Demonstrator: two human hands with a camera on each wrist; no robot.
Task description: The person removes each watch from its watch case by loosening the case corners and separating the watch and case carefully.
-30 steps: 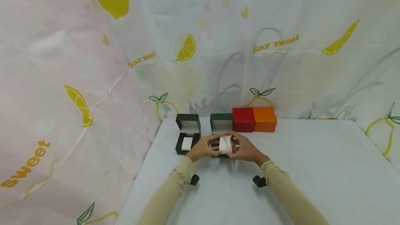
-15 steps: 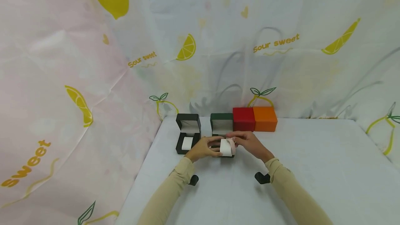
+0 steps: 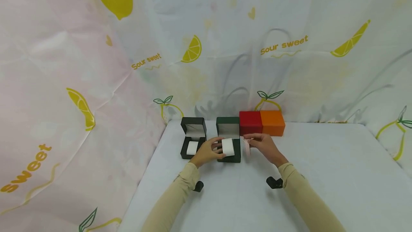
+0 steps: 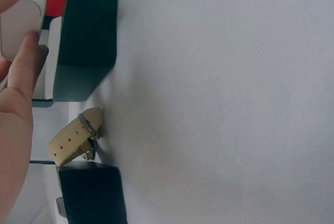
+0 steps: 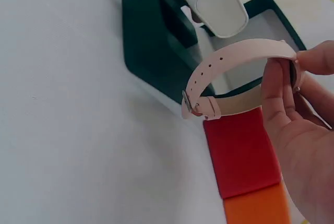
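My left hand (image 3: 206,153) grips a white watch cushion (image 3: 228,147) by its ends, above the opened green watch box (image 3: 236,149). With its thumb and fingers, my right hand (image 3: 265,148) pinches a pale pink wristwatch (image 3: 247,149) just right of that box. In the right wrist view the buckled pink strap (image 5: 250,49) forms a loop, and the fingers partly cover the watch's case. The bare end of the cushion (image 5: 224,12) shows apart from the loop. A tan watch strap (image 4: 78,138) lies between the two opened boxes in the left wrist view.
An opened black watch box (image 3: 196,129) with a white cushion (image 3: 192,148) inside stands at the left. Behind my right hand, a red box (image 3: 251,122) and an orange box (image 3: 273,122) sit side by side, both closed. White cloth covers the table (image 3: 322,167).
My right hand has slid the pink watch off the cushion and moved to the right with it. The left hand still holds the cushion, now slightly tilted and shifted left.
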